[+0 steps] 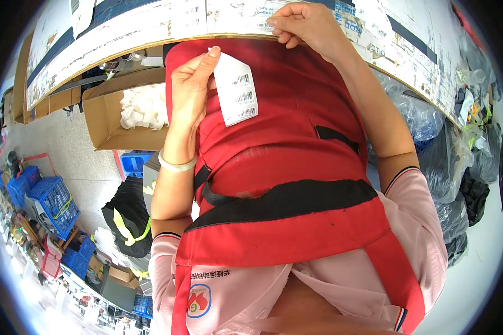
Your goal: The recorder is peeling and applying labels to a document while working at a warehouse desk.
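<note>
My left hand is closed, with thumb and fingers pinching a white strip of barcode labels. The strip hangs in front of the red apron, its printed side facing up. Over the near edge of the table my right hand is closed in a pinch, thumb against forefinger. Right at those fingertips, a small barcode label shows against the table; whether the fingers grip it I cannot tell.
Worn printed cardboard covers the table. Below its left part, an open cardboard box holds crumpled white paper. Blue crates and a black bag stand on the floor at left. Clear plastic bags crowd the right side.
</note>
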Action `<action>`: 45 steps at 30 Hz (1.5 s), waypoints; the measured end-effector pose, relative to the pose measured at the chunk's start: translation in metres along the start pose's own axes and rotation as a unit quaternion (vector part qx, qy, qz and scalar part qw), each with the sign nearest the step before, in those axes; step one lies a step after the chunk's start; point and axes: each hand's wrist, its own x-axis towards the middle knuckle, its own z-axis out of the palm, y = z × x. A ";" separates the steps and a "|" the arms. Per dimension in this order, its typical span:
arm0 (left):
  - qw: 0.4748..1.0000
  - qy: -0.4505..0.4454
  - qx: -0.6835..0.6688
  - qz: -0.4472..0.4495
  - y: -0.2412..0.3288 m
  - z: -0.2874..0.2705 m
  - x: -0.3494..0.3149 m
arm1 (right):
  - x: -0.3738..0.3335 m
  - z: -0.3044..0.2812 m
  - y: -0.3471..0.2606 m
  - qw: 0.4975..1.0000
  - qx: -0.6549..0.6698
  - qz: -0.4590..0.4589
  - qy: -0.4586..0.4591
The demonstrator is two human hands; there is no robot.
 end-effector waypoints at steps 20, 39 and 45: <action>1.000 0.000 0.017 -0.002 -0.006 -0.004 0.003 | 0.000 0.007 -0.008 0.999 -0.040 0.010 0.014; 0.999 -0.035 -0.029 -0.005 0.019 0.006 -0.007 | -0.053 -0.165 0.059 0.933 -0.164 -0.041 0.318; 1.000 -0.007 -0.023 0.000 0.020 0.013 -0.014 | -0.048 -0.155 0.058 0.816 -0.445 0.030 0.369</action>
